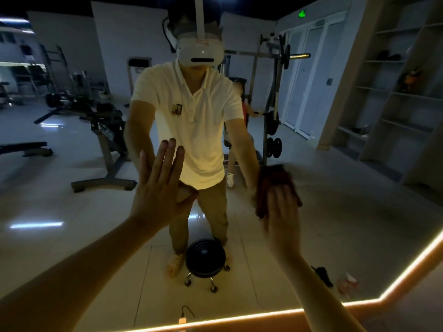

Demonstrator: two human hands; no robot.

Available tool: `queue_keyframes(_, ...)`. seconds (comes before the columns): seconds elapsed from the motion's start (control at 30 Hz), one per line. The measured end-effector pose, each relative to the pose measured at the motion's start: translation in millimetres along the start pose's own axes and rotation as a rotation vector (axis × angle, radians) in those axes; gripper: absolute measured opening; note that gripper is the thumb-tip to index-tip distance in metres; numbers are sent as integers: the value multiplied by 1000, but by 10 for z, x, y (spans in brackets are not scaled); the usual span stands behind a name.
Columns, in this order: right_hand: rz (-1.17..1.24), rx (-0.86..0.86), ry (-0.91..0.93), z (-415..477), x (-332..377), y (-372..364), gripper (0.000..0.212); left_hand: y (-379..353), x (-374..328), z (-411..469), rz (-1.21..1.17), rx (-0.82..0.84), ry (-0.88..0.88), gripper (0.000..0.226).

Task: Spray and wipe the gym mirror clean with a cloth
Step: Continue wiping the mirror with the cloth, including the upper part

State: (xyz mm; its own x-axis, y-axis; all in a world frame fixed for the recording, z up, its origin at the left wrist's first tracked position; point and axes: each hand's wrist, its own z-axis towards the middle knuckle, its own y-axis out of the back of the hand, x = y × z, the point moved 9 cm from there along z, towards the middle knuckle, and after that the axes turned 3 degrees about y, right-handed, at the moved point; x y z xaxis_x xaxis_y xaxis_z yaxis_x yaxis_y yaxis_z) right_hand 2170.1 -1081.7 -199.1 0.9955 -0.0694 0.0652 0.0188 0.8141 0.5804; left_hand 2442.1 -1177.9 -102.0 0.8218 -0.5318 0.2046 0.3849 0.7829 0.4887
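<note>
The gym mirror [72, 212] fills nearly the whole view, edged along the bottom and right by a lit strip. My left hand [160, 188] lies flat against the glass with fingers straight and spread upward. To the right, my right hand [282, 212] presses a dark red-brown cloth [271, 180] flat on the mirror, fingers extended over it; the hand is motion-blurred. A spray bottle [348, 282] appears low right as a reflection, standing on the floor, blurred.
The mirror reflects a person in a white shirt and headset, a round black wheeled stool [205, 257], weight racks, benches, doors and shelving. The glowing mirror frame [263, 316] runs along the bottom and climbs at the right.
</note>
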Motion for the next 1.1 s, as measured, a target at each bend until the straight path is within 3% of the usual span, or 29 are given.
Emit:
queue_keyframes(0.1,108,-81,-364,123,-671,180,79,-13,-27,1,7,6,16,106)
queue_keyframes(0.2,193,-172,-416,202,-306,116,73,-37,-11,-14,25,17,24,106)
queue_keyframes(0.3,227,-110,-134,157,660,-157,68,-40,-1,-14,46,18,17,108)
queue_keyframes(0.4,221,19,303,76,1362,-343,65,-15,1,-10,71,20,13,109)
queue_keyframes(0.47,120,55,497,123,1310,-330,63,7,-3,-7,81,12,7,108)
queue_keyframes(0.53,-11,37,524,210,892,-258,66,9,-3,-5,79,10,8,108)
queue_keyframes(0.63,-78,-79,279,424,-125,89,75,0,-18,-6,70,10,14,106)
queue_keyframes(0.73,37,-197,-180,658,-936,447,68,-13,-18,-5,60,18,15,106)
queue_keyframes(0.8,147,-310,-401,806,-961,552,68,-22,-16,-5,60,30,26,107)
queue_keyframes(0.87,206,-389,-439,952,-553,550,67,-31,-18,-5,62,41,31,107)
queue_keyframes(1.0,226,-350,-265,1023,508,361,65,-45,-16,-2,59,61,31,106)
queue_keyframes(1.1,204,-186,128,936,1248,186,54,-12,-33,6,80,66,29,106)
